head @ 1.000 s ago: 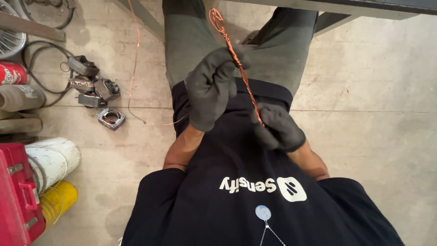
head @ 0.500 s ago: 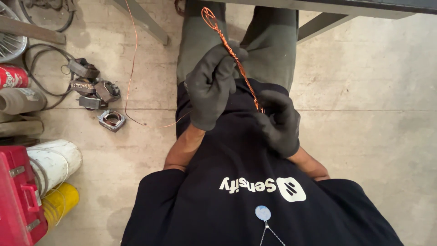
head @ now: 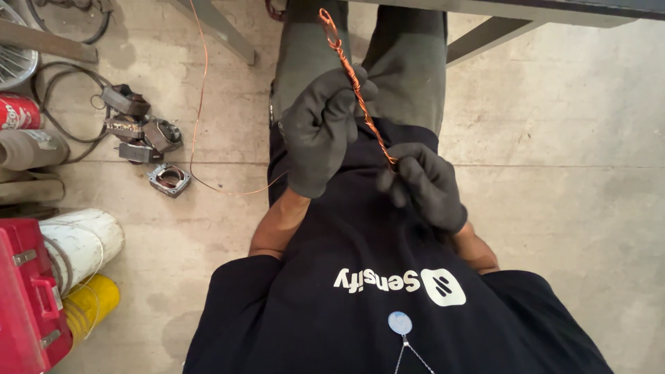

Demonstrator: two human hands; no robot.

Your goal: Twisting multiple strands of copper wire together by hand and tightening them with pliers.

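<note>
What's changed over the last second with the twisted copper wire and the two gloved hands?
Little has changed. The right hand slid slightly up the twisted copper wire, narrowing the gap to the left hand. The view also shifted a touch. Both hands keep their grip on the wire, which stays slanted with its looped end away from the body. The metal parts on the floor lie unmoved.

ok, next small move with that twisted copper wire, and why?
Probably another twist of the lower end. The left hand pinches the twisted copper wire mid-length, the right hand holds its lower end, and a loose strand trails to the floor.
</note>
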